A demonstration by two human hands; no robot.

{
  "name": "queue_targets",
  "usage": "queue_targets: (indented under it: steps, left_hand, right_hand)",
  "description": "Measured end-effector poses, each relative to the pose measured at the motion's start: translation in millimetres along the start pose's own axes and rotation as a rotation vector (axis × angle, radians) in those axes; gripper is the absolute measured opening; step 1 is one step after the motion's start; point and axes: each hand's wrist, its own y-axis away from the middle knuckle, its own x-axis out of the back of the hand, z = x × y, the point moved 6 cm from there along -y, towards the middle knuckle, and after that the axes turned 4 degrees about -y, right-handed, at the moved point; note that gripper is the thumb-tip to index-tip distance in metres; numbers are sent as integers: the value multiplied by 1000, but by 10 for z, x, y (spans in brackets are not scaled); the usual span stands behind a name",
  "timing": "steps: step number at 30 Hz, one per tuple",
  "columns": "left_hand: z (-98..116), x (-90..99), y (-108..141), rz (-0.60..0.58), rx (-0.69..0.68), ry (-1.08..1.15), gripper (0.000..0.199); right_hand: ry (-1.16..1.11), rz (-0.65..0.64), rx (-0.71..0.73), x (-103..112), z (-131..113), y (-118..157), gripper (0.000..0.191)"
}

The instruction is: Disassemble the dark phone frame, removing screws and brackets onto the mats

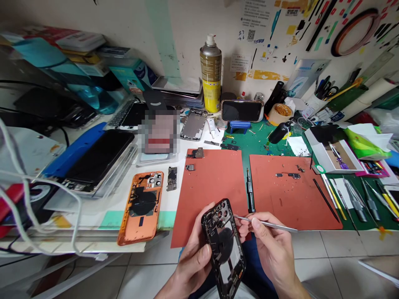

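Observation:
A black phone frame is tilted upright in my left hand, whose fingers and thumb grip its left edge. My right hand pinches a thin metal tool, with the tip at the frame's upper right edge beside the camera rings. Beyond them lies a red-brown mat with small phone parts near its top. An orange phone housing rests to the left, and a dark circuit board is just right of it. Between the two mats stretches a black screwdriver.
A second red-brown mat bears small parts and a black stick. Tweezers and other tools lie at the right. A spray can and a propped phone stand at the back. White cables hang at the left.

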Motion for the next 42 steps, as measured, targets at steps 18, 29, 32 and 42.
queue_targets:
  steps: [18,29,32,42]
  left_hand:
    - [-63,85,-1,-2,-39,-27,75]
    - [-65,108,14,34,-48,-55,81]
    - [-55,91,14,37,-53,-60,81]
    - [-83,127,22,53,-55,-68,79]
  right_hand:
    - [170,27,-8,140,104,45,14]
    - [168,34,28,139,100,44,15]
    - [172,45,16,144,115,57,16]
    - [283,50,96,123,54,97,17]
